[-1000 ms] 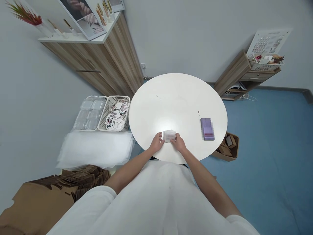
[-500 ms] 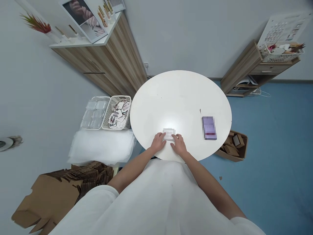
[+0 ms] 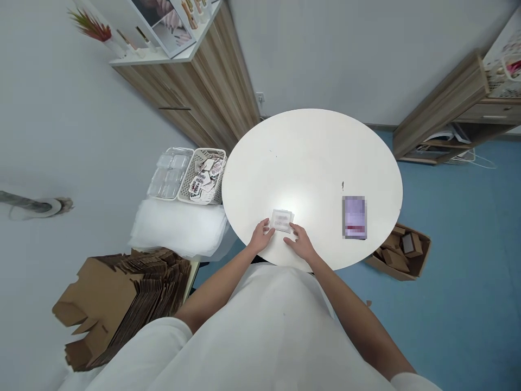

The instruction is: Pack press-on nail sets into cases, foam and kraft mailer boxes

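A small, flat, clear plastic case (image 3: 281,220) with pale contents lies near the front edge of the white oval table (image 3: 301,152). At its left side is my left hand (image 3: 261,238), open, the fingers apart and the thumb close to the case's lower left corner. My right hand (image 3: 301,242) is also open, fingers spread, with a fingertip at or very near the lower right corner. Whether the fingertips touch the case I cannot tell. Nothing is gripped in either hand. A blurred purple item (image 3: 355,217) lies farther right on the table.
Left of the table are a white basket of printed cards (image 3: 205,176), a tray of clear plastic cases (image 3: 171,172), a stack of translucent sheets (image 3: 179,227) and folded brown cardboard (image 3: 109,304). A carton of small brown boxes (image 3: 401,252) stands on the floor at right.
My fingers have loosened from the case, which now shows more fully between my hands. The camera view has shifted and turned slightly.
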Tool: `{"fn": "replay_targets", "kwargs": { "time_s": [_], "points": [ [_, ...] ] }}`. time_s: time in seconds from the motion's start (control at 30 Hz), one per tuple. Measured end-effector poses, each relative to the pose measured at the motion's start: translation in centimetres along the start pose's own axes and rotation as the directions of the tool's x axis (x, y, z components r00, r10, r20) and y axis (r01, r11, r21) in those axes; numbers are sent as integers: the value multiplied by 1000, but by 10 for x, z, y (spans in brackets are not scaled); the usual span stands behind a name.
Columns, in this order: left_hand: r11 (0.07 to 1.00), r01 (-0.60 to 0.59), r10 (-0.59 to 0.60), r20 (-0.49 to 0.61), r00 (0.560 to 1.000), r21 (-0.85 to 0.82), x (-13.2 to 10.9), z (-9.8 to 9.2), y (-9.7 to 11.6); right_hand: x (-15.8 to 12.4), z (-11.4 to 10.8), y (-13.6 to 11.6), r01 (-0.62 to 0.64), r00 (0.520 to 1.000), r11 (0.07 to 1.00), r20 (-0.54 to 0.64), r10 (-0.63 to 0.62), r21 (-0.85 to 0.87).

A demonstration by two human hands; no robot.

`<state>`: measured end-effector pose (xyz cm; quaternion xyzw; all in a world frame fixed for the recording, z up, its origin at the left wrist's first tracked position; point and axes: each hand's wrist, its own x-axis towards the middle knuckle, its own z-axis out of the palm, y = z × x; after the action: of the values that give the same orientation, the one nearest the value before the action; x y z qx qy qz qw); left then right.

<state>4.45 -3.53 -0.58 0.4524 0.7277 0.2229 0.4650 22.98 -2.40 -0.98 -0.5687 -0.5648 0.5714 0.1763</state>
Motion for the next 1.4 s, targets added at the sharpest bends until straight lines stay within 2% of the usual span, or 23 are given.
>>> {"fn": "replay_targets", "kwargs": {
  "time_s": [0.17, 0.3, 0.4, 0.53, 0.73, 0.93, 1.13, 1.4],
  "points": [
    [1000, 28, -27, 7, 1000, -15, 0, 2, 6, 1, 3, -7, -52, 998, 990, -16, 54, 133],
    [1000, -4, 4, 26, 1000, 21, 5, -1, 8, 9, 14, -12, -77, 993, 989, -75, 87, 127],
    [999, -39, 38, 44, 998, 0, 12, -10, 4, 19, 27, -20, -74, 991, 992, -108, 85, 99],
    [998, -68, 68, 13, 998, -11, 28, -36, -5, 39, 51, -45, -89, 991, 994, -90, 94, 61],
    [996, -65, 59, -95, 994, -57, 60, -93, -24, 87, 97, -92, -87, 994, 994, -62, 91, 66],
    [999, -50, 52, -120, 991, 21, 93, -142, -31, 136, 130, -132, -83, 995, 993, -43, 87, 85],
    [997, -67, 71, -104, 992, 39, 119, -162, -26, 165, 141, -157, -87, 994, 990, -57, 93, 109],
    [993, -122, 122, -120, 985, 10, 133, -171, -26, 181, 150, -166, -79, 990, 980, -98, 98, 182]
  ]
}}
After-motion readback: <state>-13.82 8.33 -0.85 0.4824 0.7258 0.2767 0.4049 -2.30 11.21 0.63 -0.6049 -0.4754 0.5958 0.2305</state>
